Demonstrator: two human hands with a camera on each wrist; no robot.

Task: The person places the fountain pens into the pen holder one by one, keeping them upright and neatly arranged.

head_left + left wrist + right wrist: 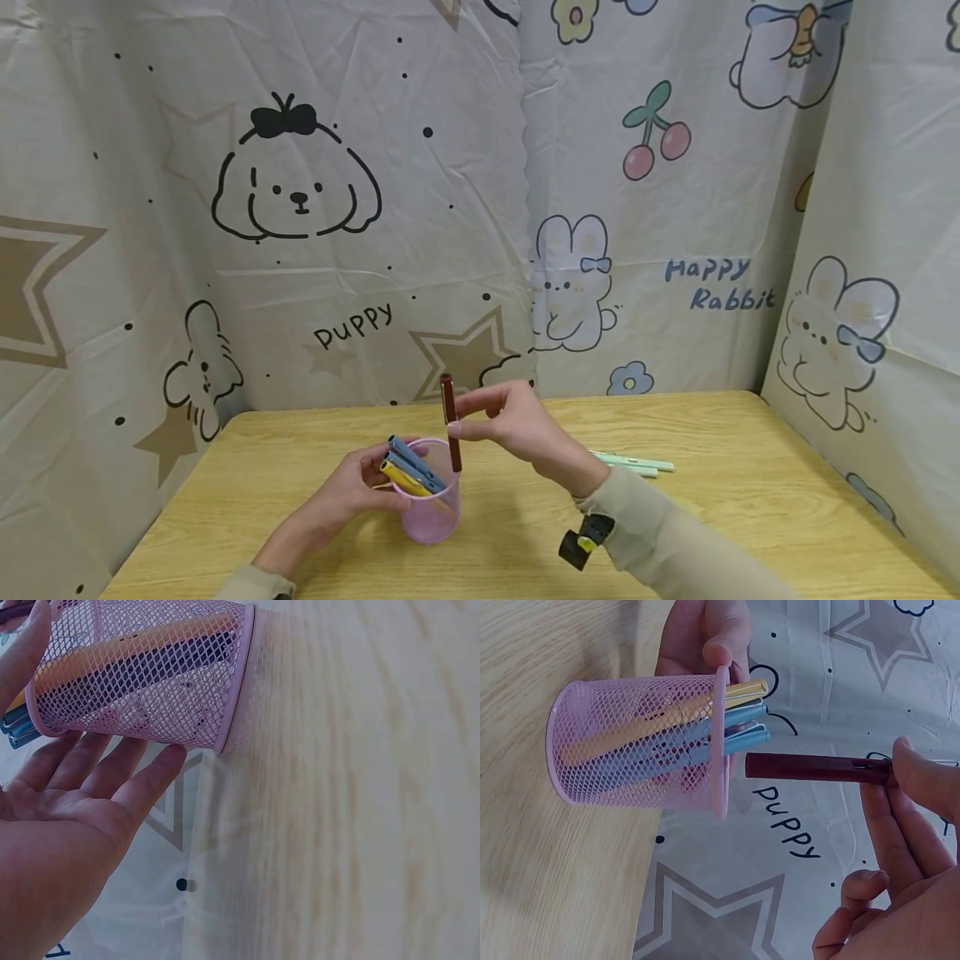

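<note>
Dark red pen [817, 767] stands nearly upright, pinched by right hand [517, 421], its lower end just above right side of pink mesh cup [431, 525]; left hand [360, 483] grips this cup.

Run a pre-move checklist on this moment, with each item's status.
1. Dark red pen secured by right hand: ok, pinched.
2. Pink mesh cup upright, gripped by left hand: ok.
3. Pen's lower end centred over the cup: not ok, it appears near the right side in the head view.
4. Room beside the yellow pen and blue pens: ok.
5. Exact count of pale green pens: cannot tell, the right arm may hide some.
</note>
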